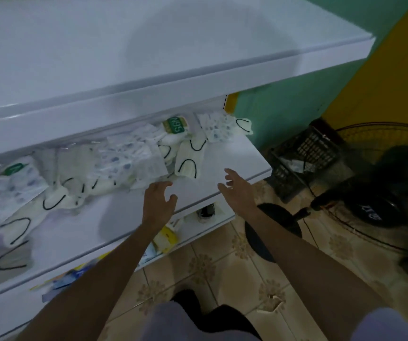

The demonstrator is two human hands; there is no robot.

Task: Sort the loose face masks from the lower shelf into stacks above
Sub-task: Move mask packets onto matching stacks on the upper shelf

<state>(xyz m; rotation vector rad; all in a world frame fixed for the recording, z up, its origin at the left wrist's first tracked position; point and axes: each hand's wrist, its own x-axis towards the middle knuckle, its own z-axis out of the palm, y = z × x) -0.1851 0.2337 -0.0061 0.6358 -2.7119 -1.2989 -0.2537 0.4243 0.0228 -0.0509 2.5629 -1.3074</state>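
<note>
Loose face masks lie scattered along the lower shelf [237, 153]: white ones with black ear loops [187, 166], clear packets with blue print [121, 161] and a packet marked N95 [176, 125]. The upper shelf [149, 57] above them is bare white. My left hand [158, 200] hovers over the shelf's front part with fingers spread, just short of the nearest masks, holding nothing. My right hand [236, 188] reaches over the shelf's right front corner, fingers loosely spread and empty.
Below is another shelf with yellow and blue packages [165, 238]. On the tiled floor to the right stand a black crate [303, 153], a black floor fan [380, 188] and a dark round stool [271, 227]. A green and yellow wall is behind.
</note>
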